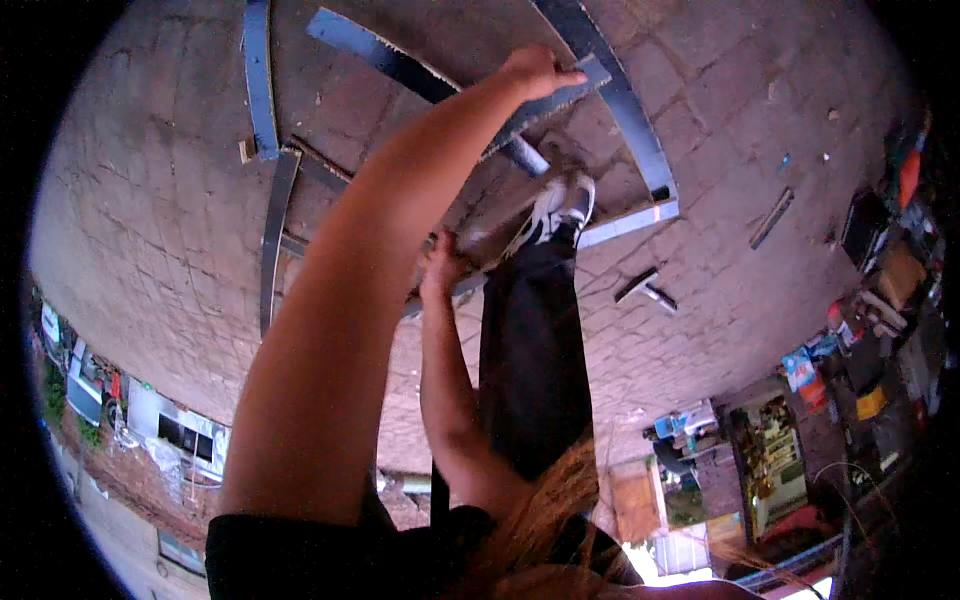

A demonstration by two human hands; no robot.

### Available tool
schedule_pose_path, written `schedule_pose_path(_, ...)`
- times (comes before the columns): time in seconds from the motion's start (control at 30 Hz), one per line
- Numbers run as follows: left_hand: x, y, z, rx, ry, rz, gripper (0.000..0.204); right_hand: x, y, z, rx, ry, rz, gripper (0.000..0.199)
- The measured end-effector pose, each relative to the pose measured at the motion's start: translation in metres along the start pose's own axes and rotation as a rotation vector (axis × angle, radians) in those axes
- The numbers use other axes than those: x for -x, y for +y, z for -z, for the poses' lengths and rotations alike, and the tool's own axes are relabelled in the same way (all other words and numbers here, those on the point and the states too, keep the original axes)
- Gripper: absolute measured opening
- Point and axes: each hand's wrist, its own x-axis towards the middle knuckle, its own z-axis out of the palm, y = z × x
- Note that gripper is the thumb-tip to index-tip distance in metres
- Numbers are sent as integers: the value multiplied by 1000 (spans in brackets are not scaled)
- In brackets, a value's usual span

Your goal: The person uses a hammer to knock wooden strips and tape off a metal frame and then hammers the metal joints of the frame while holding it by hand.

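Your left arm stretches far forward, nearly straight, its hand (535,70) palm down with the fingers extended flat. Your right arm reaches less far, bent at the elbow, and its hand (441,268) is curled closed, knuckles facing you, beside your leg.

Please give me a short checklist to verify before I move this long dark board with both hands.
1. Left hand on the far end of the dark board: ok, it touches there.
2. Left grip closed: cannot tell, the fingers look stretched out.
3. Right hand holding the near part: cannot tell, its fingers are hidden.
4. White shoe away from the board: not ok, it seems to stand on or against it.
5. Ground around the board free: not ok, a curved dark strip and a straight strip lie close on the brick paving.
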Motion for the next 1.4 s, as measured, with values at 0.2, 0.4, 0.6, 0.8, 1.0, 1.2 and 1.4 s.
schedule_pose_path(0.2, -6, -1, -9, 15, 16, 113, 71, 19, -41, 48, -481, -609, 417, 23)
schedule_pose_path(0.4, -3, -7, -7, -93, 75, 32, 62, -7, 40, 24, 3, -63, 31, 14)
schedule_pose_path(0.6, 9, -1, -3, -59, 6, 65, 48, 32, -17, 63, -66, -183, 199, 29)
schedule_pose_path(0.8, 18, -1, -6, 26, 19, 5, 43, 7, 28, 44, -30, -34, 396, 25)
schedule_pose_path(1.0, 19, -7, -4, -77, 100, 19, 52, -1, 11, 58, -29, -161, 37, 26)
schedule_pose_path(1.2, 28, 8, -22, -9, 41, 5, 74, 43, -43, 71, -87, -143, 958, 35)
schedule_pose_path(1.4, 25, 7, -17, -17, 51, 57, 77, -10, 15, 27, 212, 25, 206, 16)
